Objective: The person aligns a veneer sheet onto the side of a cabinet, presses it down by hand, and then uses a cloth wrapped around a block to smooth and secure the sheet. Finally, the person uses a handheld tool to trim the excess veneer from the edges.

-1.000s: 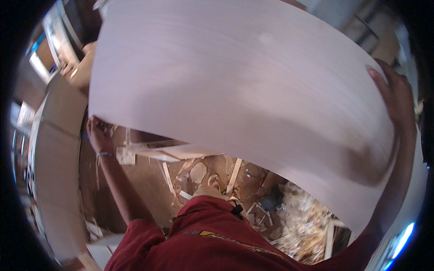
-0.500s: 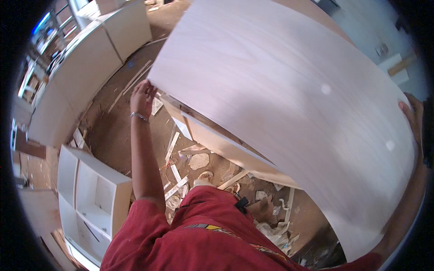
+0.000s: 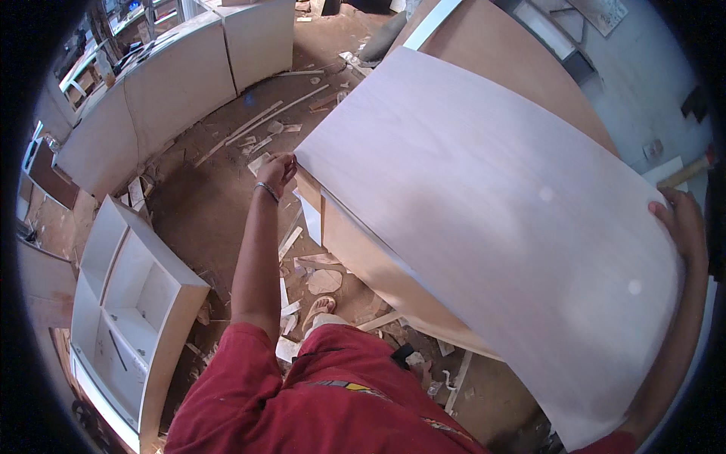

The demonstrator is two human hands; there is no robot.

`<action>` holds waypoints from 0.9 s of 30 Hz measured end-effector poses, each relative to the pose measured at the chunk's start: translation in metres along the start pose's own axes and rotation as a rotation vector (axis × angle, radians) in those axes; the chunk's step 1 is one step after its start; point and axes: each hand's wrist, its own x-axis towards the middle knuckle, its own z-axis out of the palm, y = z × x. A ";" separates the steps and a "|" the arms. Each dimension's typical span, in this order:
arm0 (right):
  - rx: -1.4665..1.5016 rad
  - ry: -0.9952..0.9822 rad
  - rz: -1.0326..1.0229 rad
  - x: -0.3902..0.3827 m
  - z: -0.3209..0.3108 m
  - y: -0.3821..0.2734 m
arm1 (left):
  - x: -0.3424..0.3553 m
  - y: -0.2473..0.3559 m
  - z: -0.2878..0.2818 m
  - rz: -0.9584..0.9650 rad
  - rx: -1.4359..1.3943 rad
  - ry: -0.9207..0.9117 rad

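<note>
A large pale wood sheet [image 3: 469, 197] lies slanted in front of me, over a tan wooden panel structure [image 3: 370, 253]. My left hand [image 3: 278, 172], with a bracelet at the wrist, pinches the sheet's near left corner. At the opposite end my right hand [image 3: 681, 219] is wrapped over the sheet's right edge, the thumb on its upper face and the other fingers partly hidden. That forearm runs along the edge of the sheet. Past the sheet's far side a bare brown board [image 3: 514, 72] shows, with a white strip [image 3: 432, 24] at its left end.
A white open-fronted cabinet [image 3: 144, 303] with compartments stands at the left. Behind it runs a long pale cabinet [image 3: 178, 91]. Wood offcuts [image 3: 261, 125] and scraps litter the brown floor around my sandalled foot [image 3: 321, 306]. A pale wall or floor surface [image 3: 643, 98] borders the far right.
The sheet has come lower and nearer, so its far edge and the brown board beyond now show. Both hands keep their hold. My view has shifted, too.
</note>
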 end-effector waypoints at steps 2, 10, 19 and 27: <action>-0.029 -0.012 0.016 -0.001 -0.005 -0.004 | -0.004 -0.004 0.005 0.010 0.002 0.026; -0.076 -0.016 0.065 0.010 -0.020 -0.015 | -0.015 0.002 0.014 0.013 -0.022 0.070; -0.111 -0.049 0.067 0.021 -0.021 -0.028 | -0.024 0.003 0.018 0.042 -0.043 0.060; -0.122 -0.123 0.118 0.027 -0.019 -0.034 | -0.025 0.000 0.022 0.060 0.014 0.107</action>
